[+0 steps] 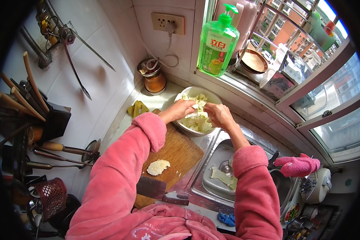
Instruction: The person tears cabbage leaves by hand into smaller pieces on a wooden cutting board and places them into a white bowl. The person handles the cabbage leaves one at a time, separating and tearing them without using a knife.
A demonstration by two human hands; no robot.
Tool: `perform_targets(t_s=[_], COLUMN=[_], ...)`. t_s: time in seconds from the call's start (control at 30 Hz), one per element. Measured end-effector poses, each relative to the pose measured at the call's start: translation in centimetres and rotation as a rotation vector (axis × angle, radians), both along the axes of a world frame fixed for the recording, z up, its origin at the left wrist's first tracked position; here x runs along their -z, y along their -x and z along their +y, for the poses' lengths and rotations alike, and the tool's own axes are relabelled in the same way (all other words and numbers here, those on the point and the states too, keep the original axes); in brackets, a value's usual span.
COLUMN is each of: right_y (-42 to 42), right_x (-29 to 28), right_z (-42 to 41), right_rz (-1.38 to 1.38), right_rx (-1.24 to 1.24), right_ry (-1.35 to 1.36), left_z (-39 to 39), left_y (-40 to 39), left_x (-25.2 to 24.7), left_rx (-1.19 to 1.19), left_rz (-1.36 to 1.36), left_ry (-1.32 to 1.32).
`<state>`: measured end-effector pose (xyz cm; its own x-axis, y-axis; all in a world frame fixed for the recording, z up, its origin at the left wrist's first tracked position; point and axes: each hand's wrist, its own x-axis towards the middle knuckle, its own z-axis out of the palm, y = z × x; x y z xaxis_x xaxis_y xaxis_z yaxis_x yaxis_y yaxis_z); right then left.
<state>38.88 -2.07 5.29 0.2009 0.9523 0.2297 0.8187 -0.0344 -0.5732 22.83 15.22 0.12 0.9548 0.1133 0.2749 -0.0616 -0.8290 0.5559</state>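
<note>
A white bowl (180, 126) with torn pale green cabbage leaves (198, 121) stands behind the wooden cutting board (183, 150). Over its left side is my left hand (179, 109), its fingertips at a pale piece of leaf. My right hand (220, 114) is over the bowl's right side with fingers curled; whether a leaf is between them is hidden. On the board lies a cut cabbage core (158, 167). A cleaver (151, 187) lies across the board's near end, beside a small knife with a dark handle (175, 199).
At the right is a steel sink (213, 180) with a cabbage leaf (223, 178) in it. Green dish soap (218, 45) stands on the window sill. A glass jar (154, 79) stands in the back corner. A knife block (58, 120) and hanging utensils line the left wall.
</note>
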Motion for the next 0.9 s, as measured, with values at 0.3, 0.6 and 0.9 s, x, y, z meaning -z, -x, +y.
perform_targets(t_s=[0.3, 0.6, 0.9], right_y=[2.2, 4.3, 2.7], right_x=[1.8, 3.6, 2.1], right_z=[1.0, 1.9, 0.3], right_rz=[1.359, 1.361, 1.120], right_rx=[0.215, 0.222, 0.097], right_ry=[-0.019, -0.166, -0.106], left_z=[-3.6, -5.8, -5.0], left_y=[-1.5, -2.1, -2.5], left_x=[-2.3, -1.7, -3.4], left_rx=[-0.309, -0.637, -0.421], left_rz=[0.009, -0.139, 0.102], left_ry=[1.053, 0.670, 1.227])
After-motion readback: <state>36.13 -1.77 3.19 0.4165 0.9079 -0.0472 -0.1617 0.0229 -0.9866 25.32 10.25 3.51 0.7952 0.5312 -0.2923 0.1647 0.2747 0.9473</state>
